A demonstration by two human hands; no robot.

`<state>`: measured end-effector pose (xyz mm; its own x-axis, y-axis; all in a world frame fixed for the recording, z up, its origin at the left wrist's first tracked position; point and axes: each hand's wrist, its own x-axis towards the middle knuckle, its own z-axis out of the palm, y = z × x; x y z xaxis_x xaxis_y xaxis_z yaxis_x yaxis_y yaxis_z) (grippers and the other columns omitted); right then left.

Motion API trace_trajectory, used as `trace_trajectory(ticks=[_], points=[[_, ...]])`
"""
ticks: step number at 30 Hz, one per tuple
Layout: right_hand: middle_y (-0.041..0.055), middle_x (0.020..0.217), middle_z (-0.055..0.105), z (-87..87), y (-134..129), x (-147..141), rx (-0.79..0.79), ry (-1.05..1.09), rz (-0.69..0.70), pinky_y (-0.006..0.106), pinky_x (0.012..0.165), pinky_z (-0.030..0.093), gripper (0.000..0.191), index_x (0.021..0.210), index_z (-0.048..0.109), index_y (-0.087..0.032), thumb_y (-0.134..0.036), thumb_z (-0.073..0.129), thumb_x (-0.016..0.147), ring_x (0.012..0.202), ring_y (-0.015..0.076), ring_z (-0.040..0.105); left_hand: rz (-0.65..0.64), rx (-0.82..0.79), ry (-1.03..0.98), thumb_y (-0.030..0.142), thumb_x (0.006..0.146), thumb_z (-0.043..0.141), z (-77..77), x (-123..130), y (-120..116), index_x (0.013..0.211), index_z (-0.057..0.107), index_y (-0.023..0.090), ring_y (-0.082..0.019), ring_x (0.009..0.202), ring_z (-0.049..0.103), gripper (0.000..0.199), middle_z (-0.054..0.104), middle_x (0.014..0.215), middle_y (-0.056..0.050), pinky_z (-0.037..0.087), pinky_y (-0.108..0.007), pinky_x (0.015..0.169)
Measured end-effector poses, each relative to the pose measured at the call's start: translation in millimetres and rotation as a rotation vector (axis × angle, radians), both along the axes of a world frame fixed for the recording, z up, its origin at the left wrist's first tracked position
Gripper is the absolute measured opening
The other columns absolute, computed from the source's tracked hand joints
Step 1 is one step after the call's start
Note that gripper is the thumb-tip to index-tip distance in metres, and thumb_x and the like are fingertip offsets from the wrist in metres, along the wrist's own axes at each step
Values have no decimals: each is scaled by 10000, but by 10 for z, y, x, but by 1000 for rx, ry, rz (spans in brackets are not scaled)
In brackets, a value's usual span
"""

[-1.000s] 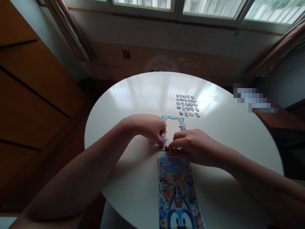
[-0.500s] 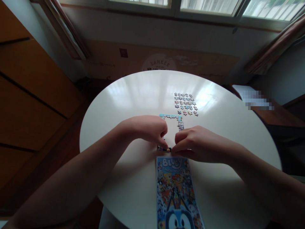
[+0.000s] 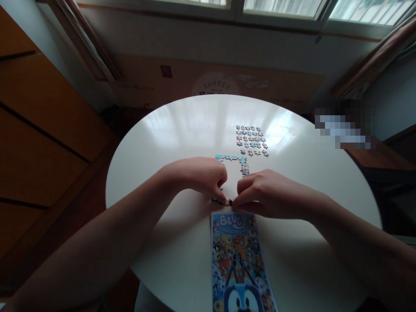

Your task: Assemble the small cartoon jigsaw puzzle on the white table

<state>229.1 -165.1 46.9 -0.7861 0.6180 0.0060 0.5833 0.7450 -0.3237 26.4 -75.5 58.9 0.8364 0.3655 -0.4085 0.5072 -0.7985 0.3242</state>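
Note:
A jigsaw puzzle border [image 3: 231, 157] lies on the white table, with a blue top edge and a patterned right side. My left hand [image 3: 208, 175] is closed over the border's left side, its thumb pressed on a dark and tan puzzle piece [image 3: 229, 202] along the bottom edge. From the right, my right hand [image 3: 261, 190] pinches at the same bottom edge; its fingertips meet the pieces there. My hands cover much of the left and lower right border. Just below lies a picture sheet [image 3: 242, 255] with a blue cartoon dog and the word "Bluey".
Several loose puzzle pieces [image 3: 251, 139] are laid out in rows beyond the border, to the right. The round white table [image 3: 156, 143] curves away on both sides. A wooden cabinet [image 3: 48, 117] stands at left, and a window [image 3: 282, 8] is behind.
The whole view has shifted slightly. My hands stay at the border's bottom edge, with the right fingertips still against the pieces beside my left thumb.

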Motion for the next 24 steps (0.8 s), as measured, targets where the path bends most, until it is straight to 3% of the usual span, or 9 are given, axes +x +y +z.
trace_trajectory(ticks=[14,19,24], points=[[-1,860,706,-51,27,5,-76,55,-12,227,633,360,151,999,777,-258,-260,633,952,683,90,590,41,2,70,510,759,712,55,48,-81,645,669,182,-133,503,467,350,613,583,-17,293,-304,515],[19,903,715,-35,116,125,-30,157,-47,226,657,389,190,1006,778,-231,-197,603,942,717,95,615,23,11,37,453,769,708,54,34,-89,675,680,187,-135,531,460,284,616,608,-17,289,-308,528],[-1,856,711,-9,177,204,8,125,-96,226,659,391,168,927,775,-228,-179,616,908,707,92,613,8,-15,6,434,764,727,44,34,-78,626,611,191,-127,525,451,302,591,591,-1,272,-304,517]])
